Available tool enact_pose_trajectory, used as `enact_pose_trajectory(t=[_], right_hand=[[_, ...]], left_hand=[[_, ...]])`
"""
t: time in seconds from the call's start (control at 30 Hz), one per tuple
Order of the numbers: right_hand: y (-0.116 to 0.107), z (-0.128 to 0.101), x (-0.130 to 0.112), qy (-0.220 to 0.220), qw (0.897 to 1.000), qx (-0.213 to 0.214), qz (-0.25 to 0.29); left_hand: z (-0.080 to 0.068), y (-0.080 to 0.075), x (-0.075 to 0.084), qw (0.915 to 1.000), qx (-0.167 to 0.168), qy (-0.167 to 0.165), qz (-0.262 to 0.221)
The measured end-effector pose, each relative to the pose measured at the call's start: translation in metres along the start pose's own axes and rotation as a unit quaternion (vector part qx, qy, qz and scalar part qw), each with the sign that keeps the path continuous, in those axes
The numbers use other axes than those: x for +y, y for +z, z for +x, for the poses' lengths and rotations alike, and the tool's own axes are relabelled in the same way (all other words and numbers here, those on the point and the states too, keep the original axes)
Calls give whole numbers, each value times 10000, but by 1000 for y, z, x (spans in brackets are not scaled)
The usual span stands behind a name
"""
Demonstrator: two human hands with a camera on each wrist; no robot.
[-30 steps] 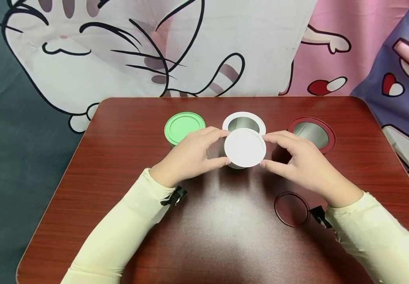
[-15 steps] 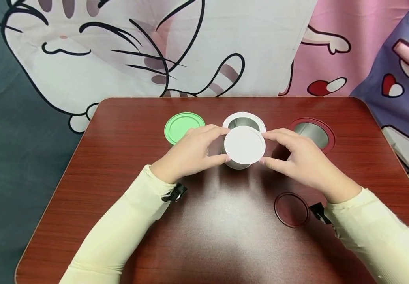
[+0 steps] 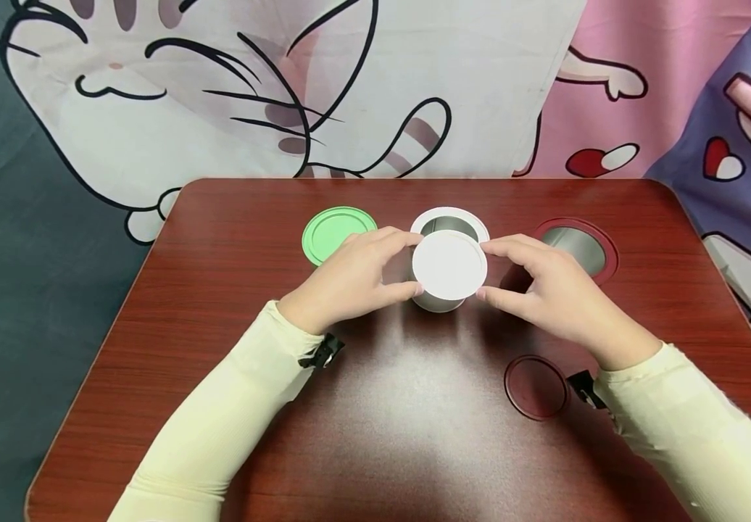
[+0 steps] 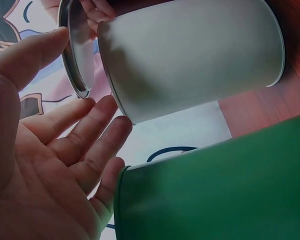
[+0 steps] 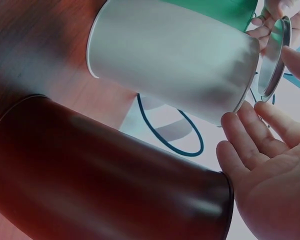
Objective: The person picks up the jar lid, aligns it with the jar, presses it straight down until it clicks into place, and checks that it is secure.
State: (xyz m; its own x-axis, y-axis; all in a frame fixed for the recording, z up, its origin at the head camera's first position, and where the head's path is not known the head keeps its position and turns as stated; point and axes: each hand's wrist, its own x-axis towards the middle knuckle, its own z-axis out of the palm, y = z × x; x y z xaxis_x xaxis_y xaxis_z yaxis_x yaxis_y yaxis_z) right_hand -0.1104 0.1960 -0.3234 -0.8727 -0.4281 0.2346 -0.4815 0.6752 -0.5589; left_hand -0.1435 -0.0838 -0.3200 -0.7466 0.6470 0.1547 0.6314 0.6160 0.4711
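Both hands hold a round white lid (image 3: 449, 265) by its rim, just over the near edge of an open white can (image 3: 450, 220). My left hand (image 3: 415, 265) pinches the lid's left edge with thumb and fingers. On the opposite edge my right hand (image 3: 483, 272) does the same. The left wrist view shows the lid (image 4: 78, 55) edge-on above the white can (image 4: 190, 55), with my left hand (image 4: 77, 75) around it. From the right wrist the lid (image 5: 273, 55) hangs off the can's (image 5: 170, 55) mouth, by my right hand (image 5: 277, 80).
A green can (image 3: 338, 232) with its lid on stands left of the white one. An open dark red can (image 3: 575, 246) stands to the right, and its dark red lid (image 3: 535, 386) lies flat near my right wrist. The brown table (image 3: 219, 290) sits before cartoon-print cloth.
The white lid has shifted a little away from me, further over the open white can's mouth. Both hands moved with it and keep their hold.
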Motion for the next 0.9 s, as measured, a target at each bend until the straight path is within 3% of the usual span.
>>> enact_pose_trajectory(t=[0.6,0.9], right_hand=[[1,1,2,-18,10000,-19,55],[2,3,3,-82,9999,-30,117]], left_hand=[[0,1,0,9999,-28,-110,38],[1,2,-4,9999,89,39,-39]])
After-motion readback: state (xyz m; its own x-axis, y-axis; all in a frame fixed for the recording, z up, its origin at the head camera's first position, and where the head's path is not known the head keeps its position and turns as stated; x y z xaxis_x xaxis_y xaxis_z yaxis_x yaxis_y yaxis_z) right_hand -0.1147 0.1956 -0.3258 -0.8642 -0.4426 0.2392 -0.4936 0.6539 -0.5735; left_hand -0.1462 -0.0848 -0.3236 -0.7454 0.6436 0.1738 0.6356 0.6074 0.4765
